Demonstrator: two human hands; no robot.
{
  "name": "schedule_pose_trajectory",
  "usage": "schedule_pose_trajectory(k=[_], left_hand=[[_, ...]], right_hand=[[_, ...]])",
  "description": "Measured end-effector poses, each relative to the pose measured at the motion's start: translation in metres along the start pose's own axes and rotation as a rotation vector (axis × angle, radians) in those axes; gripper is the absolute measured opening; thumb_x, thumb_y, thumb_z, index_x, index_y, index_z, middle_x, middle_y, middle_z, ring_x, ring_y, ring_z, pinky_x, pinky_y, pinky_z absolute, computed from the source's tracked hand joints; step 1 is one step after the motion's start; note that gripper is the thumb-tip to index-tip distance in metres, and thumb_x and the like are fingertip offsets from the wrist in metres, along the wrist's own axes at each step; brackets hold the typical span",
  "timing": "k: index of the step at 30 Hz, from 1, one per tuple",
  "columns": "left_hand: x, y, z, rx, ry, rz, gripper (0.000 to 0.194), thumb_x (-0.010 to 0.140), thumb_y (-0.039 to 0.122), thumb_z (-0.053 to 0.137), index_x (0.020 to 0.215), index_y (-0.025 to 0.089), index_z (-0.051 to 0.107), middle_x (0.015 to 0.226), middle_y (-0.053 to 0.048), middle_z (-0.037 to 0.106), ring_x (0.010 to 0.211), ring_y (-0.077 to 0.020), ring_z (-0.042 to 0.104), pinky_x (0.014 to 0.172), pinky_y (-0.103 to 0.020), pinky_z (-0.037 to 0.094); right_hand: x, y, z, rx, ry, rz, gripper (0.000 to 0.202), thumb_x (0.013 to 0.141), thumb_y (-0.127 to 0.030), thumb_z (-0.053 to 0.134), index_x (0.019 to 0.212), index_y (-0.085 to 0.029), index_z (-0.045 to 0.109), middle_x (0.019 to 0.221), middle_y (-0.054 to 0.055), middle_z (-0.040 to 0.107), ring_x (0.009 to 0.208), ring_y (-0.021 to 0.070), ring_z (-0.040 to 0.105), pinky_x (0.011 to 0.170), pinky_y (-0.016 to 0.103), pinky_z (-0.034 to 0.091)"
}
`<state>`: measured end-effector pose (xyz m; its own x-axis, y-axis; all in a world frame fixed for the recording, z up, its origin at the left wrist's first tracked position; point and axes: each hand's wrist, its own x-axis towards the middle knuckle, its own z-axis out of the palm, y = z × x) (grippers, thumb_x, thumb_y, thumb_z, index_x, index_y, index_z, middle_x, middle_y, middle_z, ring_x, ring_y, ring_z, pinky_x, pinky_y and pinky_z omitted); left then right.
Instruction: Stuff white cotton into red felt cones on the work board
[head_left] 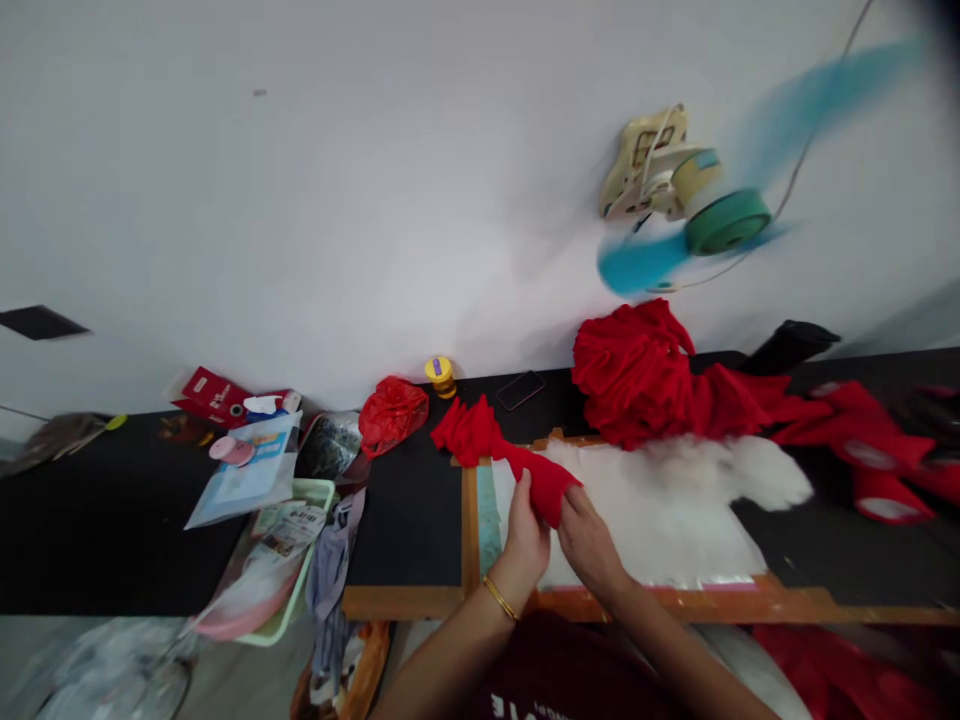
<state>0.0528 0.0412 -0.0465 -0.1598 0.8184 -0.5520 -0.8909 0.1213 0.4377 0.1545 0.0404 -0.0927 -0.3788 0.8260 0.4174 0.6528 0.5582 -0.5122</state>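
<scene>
A piece of red cloth [551,482] is stretched between my two hands above the table. My left hand [526,525], a gold bangle on its wrist, is closed on the near side of the cloth. On the right, my right hand [589,535] pinches the cloth's edge; its fingertips are partly hidden by the fabric. Just beyond them, a crumpled red cloth bunch [469,430] lies at the upper left. Under my hands spreads a white sheet [645,535], with loose white stuffing [697,475] on its right half.
A large heap of red cloth [634,370] sits by the wall, below a spinning blue fan [727,222]. More red pieces [874,445] lie right. Leftward are a phone [520,390], a yellow-lidded jar [441,377], a red plastic bag [394,415] and a green basket [300,590].
</scene>
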Motion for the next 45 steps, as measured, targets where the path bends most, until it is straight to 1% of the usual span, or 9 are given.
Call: schedule_pose_trajectory(k=[8,14,21,25,30,34,37,41,45], left_hand=[[-0.017,0.008,-0.005,0.229,-0.136,0.158,0.048,0.079,0.036,0.075,0.122,0.018,0.064,0.126,-0.012,0.068,0.120,-0.0266,0.061,0.108,-0.039,0.041],[-0.018,0.020,-0.009,0.267,-0.093,0.140,0.046,0.071,0.031,0.082,0.112,0.017,0.067,0.109,-0.010,0.073,0.101,-0.0242,0.068,0.099,-0.039,0.047],[-0.007,0.042,-0.009,0.060,0.002,-0.033,0.031,0.076,0.036,0.075,0.099,0.014,0.071,0.098,-0.009,0.076,0.085,-0.0197,0.070,0.086,-0.032,0.053],[-0.010,0.044,-0.009,0.098,0.005,-0.101,0.031,0.077,0.037,0.074,0.096,0.012,0.071,0.093,-0.010,0.076,0.085,-0.0212,0.071,0.086,-0.033,0.054],[-0.024,0.034,-0.005,0.247,-0.072,0.059,0.047,0.072,0.030,0.079,0.116,0.018,0.066,0.113,-0.010,0.073,0.105,-0.0248,0.068,0.098,-0.037,0.049],[-0.029,0.031,-0.002,0.358,-0.132,0.142,0.052,0.072,0.027,0.080,0.121,0.020,0.064,0.116,-0.009,0.072,0.110,-0.0250,0.066,0.103,-0.038,0.046],[-0.030,0.035,-0.003,0.359,-0.151,0.115,0.054,0.071,0.030,0.081,0.121,0.017,0.065,0.114,-0.010,0.072,0.109,-0.0262,0.067,0.104,-0.039,0.045],[-0.034,0.042,-0.009,0.404,-0.238,-0.006,0.052,0.070,0.032,0.082,0.117,0.015,0.068,0.109,-0.013,0.074,0.106,-0.0292,0.068,0.102,-0.044,0.046],[-0.039,0.044,-0.010,0.544,-0.318,-0.073,0.048,0.067,0.027,0.084,0.112,0.014,0.072,0.109,-0.015,0.074,0.105,-0.0302,0.067,0.100,-0.043,0.048]], right_hand=[[0.013,-0.025,-0.019,-0.154,-0.155,0.130,0.044,0.083,-0.005,0.045,0.120,-0.015,0.066,0.107,0.016,0.069,0.093,0.0263,0.067,0.070,0.031,0.056],[0.016,-0.034,-0.024,-0.002,-0.140,0.072,0.048,0.086,-0.007,0.045,0.131,-0.017,0.058,0.121,0.014,0.066,0.110,0.0259,0.065,0.084,0.035,0.060],[-0.001,-0.036,-0.040,0.085,0.061,-0.109,0.056,0.096,-0.011,0.042,0.150,-0.020,0.034,0.149,0.016,0.047,0.135,0.0234,0.050,0.103,0.039,0.053],[0.002,-0.034,-0.040,-0.038,-0.095,-0.222,0.052,0.091,-0.004,0.038,0.139,-0.018,0.051,0.139,0.014,0.059,0.122,0.0225,0.061,0.098,0.037,0.056],[0.023,-0.039,-0.032,-0.108,-0.270,-0.004,0.038,0.086,-0.004,0.043,0.113,-0.016,0.067,0.106,0.014,0.072,0.097,0.0245,0.069,0.071,0.030,0.059],[0.026,-0.044,-0.033,0.103,-0.246,0.135,0.040,0.082,-0.004,0.045,0.115,-0.014,0.065,0.105,0.014,0.072,0.088,0.0237,0.070,0.074,0.032,0.057],[0.024,-0.043,-0.039,0.399,-0.217,0.075,0.034,0.080,-0.008,0.047,0.108,-0.015,0.065,0.107,0.013,0.072,0.096,0.0233,0.068,0.083,0.034,0.056],[0.025,-0.040,-0.049,0.632,-0.263,0.029,0.021,0.083,-0.014,0.045,0.087,-0.017,0.066,0.090,0.008,0.073,0.082,0.0199,0.067,0.076,0.032,0.056],[0.025,-0.043,-0.049,0.679,-0.222,0.060,0.027,0.084,-0.020,0.048,0.103,-0.017,0.068,0.099,0.009,0.074,0.090,0.0228,0.068,0.081,0.037,0.057]])
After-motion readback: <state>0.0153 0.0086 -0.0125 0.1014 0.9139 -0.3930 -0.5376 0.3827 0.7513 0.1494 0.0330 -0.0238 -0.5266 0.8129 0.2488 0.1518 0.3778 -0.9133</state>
